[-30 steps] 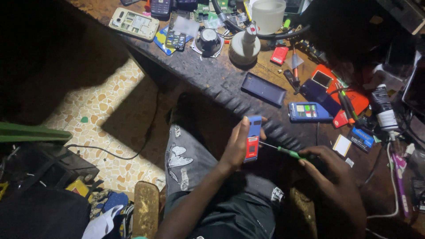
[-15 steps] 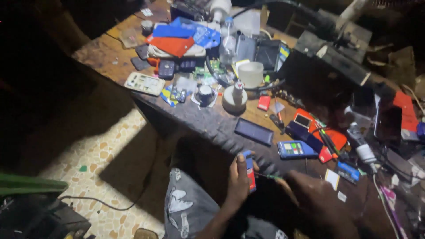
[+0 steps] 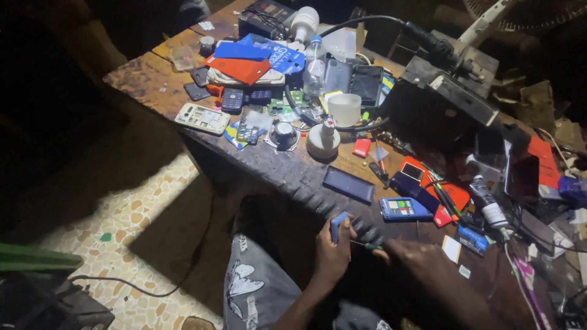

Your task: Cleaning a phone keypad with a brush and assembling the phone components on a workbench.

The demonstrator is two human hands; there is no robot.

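My left hand [image 3: 333, 256] holds a small blue phone [image 3: 338, 227] upright just below the near edge of the wooden workbench [image 3: 143, 76]. My fingers are wrapped around its lower body and clamped on it, the thumb on one side and the others behind, so only its top end shows above them. My right hand [image 3: 422, 263] sits just beside it, closed around a thin screwdriver with a green handle [image 3: 367, 245]. The shaft runs from my right fingers across to the phone and its tip meets the phone's side right by my left thumb. My right hand is in shadow, so I cannot tell exactly how its fingers lie on the handle.

On the workbench edge just beyond the phone lies a dark flat phone [image 3: 348, 184], and beside that, to the right, a blue phone with a lit screen [image 3: 405, 209]. Farther in from the dark flat phone stands a white round bottle [image 3: 323, 140] with a small round speaker [image 3: 283, 135] to its left and a white cup [image 3: 345, 109] behind it. A white keypad phone [image 3: 202, 118] lies toward the bench's left edge. Beyond it, near the far corner, red and blue phone covers [image 3: 244, 64] are piled together.
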